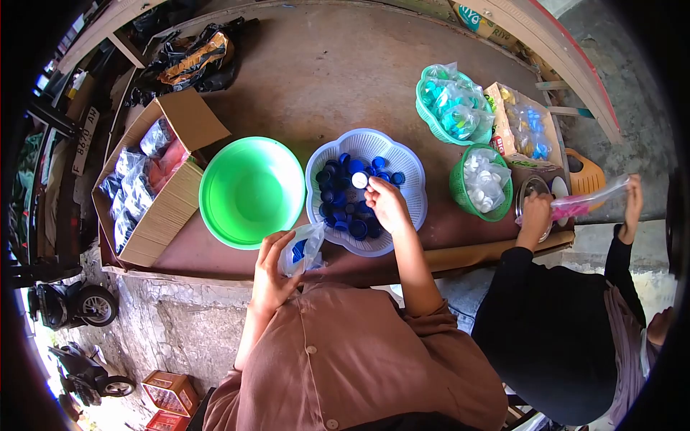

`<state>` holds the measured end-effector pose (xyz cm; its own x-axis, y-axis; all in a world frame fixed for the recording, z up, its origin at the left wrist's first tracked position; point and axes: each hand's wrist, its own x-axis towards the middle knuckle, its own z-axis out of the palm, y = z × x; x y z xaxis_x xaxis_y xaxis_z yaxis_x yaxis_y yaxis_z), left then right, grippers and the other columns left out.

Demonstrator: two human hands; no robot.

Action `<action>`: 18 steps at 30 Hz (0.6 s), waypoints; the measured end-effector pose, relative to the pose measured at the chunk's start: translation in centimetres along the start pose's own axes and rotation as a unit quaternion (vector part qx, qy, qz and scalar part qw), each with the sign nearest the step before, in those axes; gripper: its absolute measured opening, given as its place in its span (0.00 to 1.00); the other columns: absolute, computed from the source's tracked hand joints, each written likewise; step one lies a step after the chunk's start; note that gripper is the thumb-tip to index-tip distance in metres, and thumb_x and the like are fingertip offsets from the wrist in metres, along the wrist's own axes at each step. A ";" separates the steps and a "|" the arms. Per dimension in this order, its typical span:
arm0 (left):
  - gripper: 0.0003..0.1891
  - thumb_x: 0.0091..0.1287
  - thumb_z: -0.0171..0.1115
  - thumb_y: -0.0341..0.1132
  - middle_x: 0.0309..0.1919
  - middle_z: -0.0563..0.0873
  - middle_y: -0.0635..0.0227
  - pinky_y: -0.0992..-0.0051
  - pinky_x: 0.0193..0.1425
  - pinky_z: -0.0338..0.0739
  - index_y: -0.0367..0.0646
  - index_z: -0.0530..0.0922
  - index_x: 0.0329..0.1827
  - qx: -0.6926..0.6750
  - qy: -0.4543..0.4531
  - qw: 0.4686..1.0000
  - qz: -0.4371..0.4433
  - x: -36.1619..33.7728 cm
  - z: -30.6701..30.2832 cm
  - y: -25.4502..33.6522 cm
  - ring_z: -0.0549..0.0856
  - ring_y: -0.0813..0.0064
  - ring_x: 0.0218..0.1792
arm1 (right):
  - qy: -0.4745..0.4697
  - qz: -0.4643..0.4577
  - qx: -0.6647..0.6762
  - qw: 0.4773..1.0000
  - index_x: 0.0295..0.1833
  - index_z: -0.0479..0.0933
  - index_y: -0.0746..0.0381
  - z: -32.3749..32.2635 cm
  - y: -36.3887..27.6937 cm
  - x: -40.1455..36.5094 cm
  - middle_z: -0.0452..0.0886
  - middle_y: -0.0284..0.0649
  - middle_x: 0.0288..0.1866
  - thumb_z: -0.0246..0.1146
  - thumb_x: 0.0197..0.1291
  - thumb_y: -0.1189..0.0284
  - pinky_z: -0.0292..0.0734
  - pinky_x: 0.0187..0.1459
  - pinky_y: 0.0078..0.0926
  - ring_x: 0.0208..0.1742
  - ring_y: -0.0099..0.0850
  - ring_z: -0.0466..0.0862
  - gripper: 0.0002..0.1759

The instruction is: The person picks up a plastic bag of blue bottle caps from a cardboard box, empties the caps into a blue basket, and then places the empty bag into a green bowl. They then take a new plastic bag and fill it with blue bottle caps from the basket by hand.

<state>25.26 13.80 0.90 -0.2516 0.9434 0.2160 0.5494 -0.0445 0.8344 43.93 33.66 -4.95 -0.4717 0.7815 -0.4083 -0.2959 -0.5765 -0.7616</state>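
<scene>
My left hand (269, 273) is closed on a clear plastic bag (312, 243) with something blue inside, near the table's front edge. Over a pale lavender scalloped basket (412, 205), my right hand (389, 207) pinches a small round white cap (360, 179) between its fingertips. Several dark blue bottle caps (358, 228) lie loose in that basket, spread over its middle and left side. Left of it and beyond my left hand stands a bright green plastic basin (251, 179) with nothing in it.
At left, a cardboard box (162, 215) holds several filled bags. To the right are a teal basket (429, 118), a green basket (467, 201) and a carton (507, 147), all with bagged caps. A co-worker's hands (535, 215) hold a bag with pink contents. Black plastic (154, 75) lies behind.
</scene>
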 end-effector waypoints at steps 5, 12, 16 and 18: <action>0.32 0.42 0.66 0.22 0.49 0.74 0.54 0.65 0.56 0.71 0.39 0.71 0.57 0.001 -0.011 1.000 0.003 -0.3 -0.3 0.2 0.75 0.55 0.51 | 0.157 -0.307 -0.662 0.665 0.35 0.78 0.61 -2.2 2.8 0.5 0.75 0.42 0.31 0.63 0.49 0.72 0.72 0.35 0.41 0.33 0.45 0.77 0.07; 0.32 0.41 0.65 0.20 0.49 0.75 0.54 0.65 0.57 0.71 0.38 0.72 0.56 -0.007 -0.013 1.000 0.004 -0.8 -0.6 0.1 0.75 0.56 0.52 | 0.085 -0.343 -0.677 0.646 0.42 0.76 0.57 0.0 4.2 4.5 0.75 0.40 0.39 0.66 0.43 0.69 0.69 0.41 0.39 0.44 0.41 0.76 0.17; 0.32 0.41 0.67 0.21 0.49 0.74 0.54 0.65 0.57 0.70 0.38 0.72 0.56 -0.007 -0.020 1.000 -0.003 -0.7 -1.0 0.1 0.75 0.56 0.52 | 0.085 -0.284 -0.736 0.608 0.45 0.76 0.57 1.4 4.3 6.6 0.74 0.40 0.43 0.69 0.39 0.66 0.69 0.45 0.41 0.48 0.40 0.75 0.23; 0.32 0.40 0.69 0.22 0.50 0.74 0.53 0.64 0.57 0.70 0.38 0.72 0.55 -0.007 -0.024 1.000 -0.007 -0.6 -1.2 -0.2 0.75 0.56 0.52 | 0.085 -0.241 -0.765 0.591 0.48 0.75 0.57 1.8 4.2 6.9 0.73 0.41 0.46 0.69 0.39 0.66 0.70 0.46 0.40 0.50 0.39 0.74 0.25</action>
